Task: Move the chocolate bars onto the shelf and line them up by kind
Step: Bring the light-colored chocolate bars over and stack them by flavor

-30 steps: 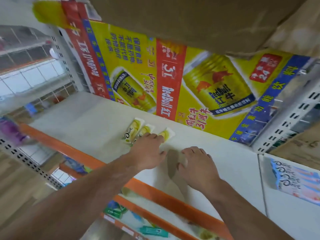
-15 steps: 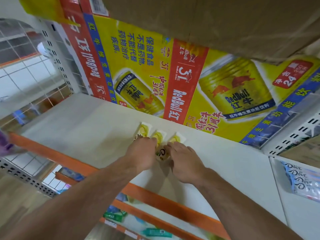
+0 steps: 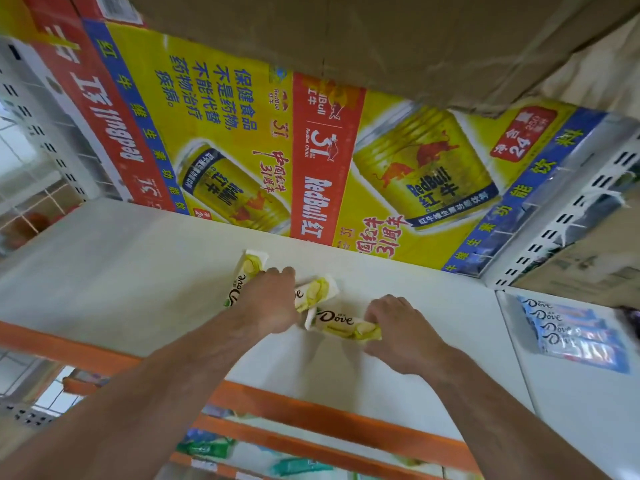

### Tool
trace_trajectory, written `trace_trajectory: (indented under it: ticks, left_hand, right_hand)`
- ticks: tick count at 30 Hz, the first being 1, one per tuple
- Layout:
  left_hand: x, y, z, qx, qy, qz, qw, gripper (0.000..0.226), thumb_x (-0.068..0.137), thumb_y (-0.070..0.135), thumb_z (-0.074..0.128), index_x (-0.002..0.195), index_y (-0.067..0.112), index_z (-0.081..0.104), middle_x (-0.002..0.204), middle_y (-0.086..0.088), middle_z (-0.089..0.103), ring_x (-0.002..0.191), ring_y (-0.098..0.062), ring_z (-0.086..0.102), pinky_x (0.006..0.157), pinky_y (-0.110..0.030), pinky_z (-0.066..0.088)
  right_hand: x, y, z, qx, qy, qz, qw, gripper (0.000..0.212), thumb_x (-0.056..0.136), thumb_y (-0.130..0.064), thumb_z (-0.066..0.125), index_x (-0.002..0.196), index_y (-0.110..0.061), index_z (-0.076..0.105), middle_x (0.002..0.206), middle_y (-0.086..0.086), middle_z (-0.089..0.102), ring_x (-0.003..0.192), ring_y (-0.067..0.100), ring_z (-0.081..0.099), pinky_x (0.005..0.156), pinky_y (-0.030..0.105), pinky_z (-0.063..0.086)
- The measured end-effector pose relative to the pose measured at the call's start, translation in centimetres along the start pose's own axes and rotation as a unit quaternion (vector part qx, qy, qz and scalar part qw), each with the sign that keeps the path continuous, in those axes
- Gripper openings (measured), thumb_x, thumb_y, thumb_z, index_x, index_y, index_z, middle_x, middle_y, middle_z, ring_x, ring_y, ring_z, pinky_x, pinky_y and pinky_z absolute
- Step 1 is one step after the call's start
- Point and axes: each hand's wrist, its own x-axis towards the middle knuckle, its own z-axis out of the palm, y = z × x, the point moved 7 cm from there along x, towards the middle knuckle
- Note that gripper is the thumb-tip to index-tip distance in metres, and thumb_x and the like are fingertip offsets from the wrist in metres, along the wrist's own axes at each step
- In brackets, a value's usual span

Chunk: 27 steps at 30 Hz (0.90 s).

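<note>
White shelf (image 3: 138, 271) w/ orange edge (image 3: 311, 414), Red Bull carton (image 3: 225, 133) behind.

Left hand (image 3: 270, 303), right hand (image 3: 398, 332) — bare; forearms (image 3: 173, 382) bare too

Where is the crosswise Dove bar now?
Head view, centre: the crosswise Dove bar is at the white shelf, its right end gripped by the right hand.

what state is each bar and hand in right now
left yellow bar, flat on the shelf, partly under the left hand
middle yellow bar, flat, angled, near end under the left hand
right yellow bar, crosswise, right end gripped by the right hand
blue bars, overlapping in a row on the next shelf panel
left hand, resting on two bars, grip hidden
</note>
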Motion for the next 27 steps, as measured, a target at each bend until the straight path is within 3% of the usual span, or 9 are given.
trace_trajectory:
  ticks: [2, 5, 8, 10, 14, 17, 20, 24, 27]
  left_hand:
    - [0.4, 0.8, 0.0, -0.042, -0.005, -0.001, 0.999, 0.031, 0.079, 0.013, 0.061, 0.100, 0.020, 0.040, 0.097, -0.005, 0.060, 0.088, -0.025, 0.061, 0.063, -0.033, 0.045]
    - [0.8, 2.5, 0.2, -0.166, -0.012, -0.018, 0.986, 0.029, 0.080, 0.003, 0.051, 0.097, 0.027, 0.048, 0.092, 0.002, 0.063, 0.076, -0.016, 0.061, 0.051, -0.029, 0.046]
    - [1.5, 4.3, 0.5, -0.299, -0.017, -0.033, 0.954, 0.036, 0.081, -0.001, 0.047, 0.098, 0.028, 0.059, 0.097, 0.005, 0.064, 0.084, -0.016, 0.061, 0.051, -0.025, 0.044]
    - [2.1, 5.8, 0.6, -0.351, -0.026, -0.029, 0.936, 0.039, 0.080, -0.004, 0.046, 0.097, 0.028, 0.061, 0.100, 0.002, 0.065, 0.086, -0.018, 0.061, 0.054, -0.024, 0.043]
    - [3.1, 10.2, 0.9, -0.382, -0.052, 0.001, 0.923, 0.038, 0.079, -0.007, 0.054, 0.091, 0.026, 0.066, 0.094, -0.001, 0.068, 0.081, -0.016, 0.062, 0.057, -0.026, 0.045]
    - [3.8, 13.9, 1.4, -0.411, -0.048, 0.019, 0.910, 0.039, 0.079, -0.009, 0.061, 0.087, 0.028, 0.071, 0.087, -0.002, 0.066, 0.080, -0.014, 0.060, 0.062, -0.026, 0.045]
    - [4.8, 17.1, 2.2, -0.415, -0.037, 0.035, 0.908, 0.038, 0.080, -0.008, 0.063, 0.088, 0.028, 0.073, 0.094, -0.007, 0.069, 0.080, -0.011, 0.059, 0.060, -0.023, 0.045]
    - [6.2, 20.6, 3.2, -0.394, -0.035, 0.051, 0.917, 0.037, 0.081, -0.005, 0.063, 0.089, 0.030, 0.072, 0.102, -0.003, 0.072, 0.084, -0.010, 0.062, 0.060, -0.022, 0.047]
    - [7.5, 22.2, 3.7, -0.370, -0.029, 0.053, 0.927, 0.035, 0.082, -0.003, 0.061, 0.093, 0.029, 0.071, 0.102, -0.002, 0.070, 0.092, -0.016, 0.065, 0.062, -0.024, 0.049]
  right_hand:
    - [-0.6, 0.9, -0.2, 0.038, 0.003, 0.021, 0.999, 0.033, 0.079, -0.032, 0.071, 0.099, -0.027, 0.045, 0.100, -0.007, 0.054, 0.096, 0.018, 0.052, 0.077, 0.033, 0.044]
    - [-1.7, 2.5, -0.2, 0.100, -0.005, 0.042, 0.994, 0.032, 0.081, -0.022, 0.068, 0.102, -0.026, 0.044, 0.096, -0.002, 0.064, 0.082, 0.020, 0.060, 0.068, 0.035, 0.048]
    - [-2.8, 4.4, -0.4, 0.153, -0.002, 0.036, 0.988, 0.023, 0.085, -0.018, 0.064, 0.103, -0.029, 0.054, 0.100, -0.005, 0.066, 0.085, 0.017, 0.061, 0.074, 0.035, 0.052]
    - [-3.6, 6.0, -0.9, 0.189, 0.008, 0.040, 0.981, 0.021, 0.087, -0.013, 0.059, 0.096, -0.032, 0.058, 0.097, -0.008, 0.065, 0.080, 0.012, 0.060, 0.068, 0.031, 0.052]
    - [-5.3, 9.0, -2.3, 0.247, 0.025, 0.038, 0.968, 0.022, 0.091, -0.011, 0.057, 0.095, -0.032, 0.062, 0.094, -0.014, 0.060, 0.066, 0.005, 0.056, 0.047, 0.016, 0.040]
    - [-6.4, 11.4, -3.0, 0.261, 0.036, 0.036, 0.964, 0.022, 0.090, -0.010, 0.057, 0.095, -0.030, 0.063, 0.091, -0.019, 0.059, 0.071, -0.001, 0.055, 0.051, 0.011, 0.038]
    - [-7.5, 13.9, -3.2, 0.280, 0.041, 0.039, 0.958, 0.024, 0.089, -0.010, 0.057, 0.091, -0.034, 0.061, 0.092, -0.019, 0.061, 0.075, -0.001, 0.057, 0.055, 0.010, 0.039]
    - [-8.6, 17.0, -3.1, 0.285, 0.042, 0.043, 0.957, 0.025, 0.088, -0.011, 0.058, 0.091, -0.035, 0.061, 0.092, -0.022, 0.062, 0.085, 0.003, 0.059, 0.065, 0.011, 0.045]
    - [-9.0, 18.8, -2.9, 0.290, 0.043, 0.043, 0.955, 0.025, 0.087, -0.010, 0.058, 0.091, -0.035, 0.062, 0.094, -0.019, 0.063, 0.081, -0.001, 0.059, 0.066, 0.015, 0.046]
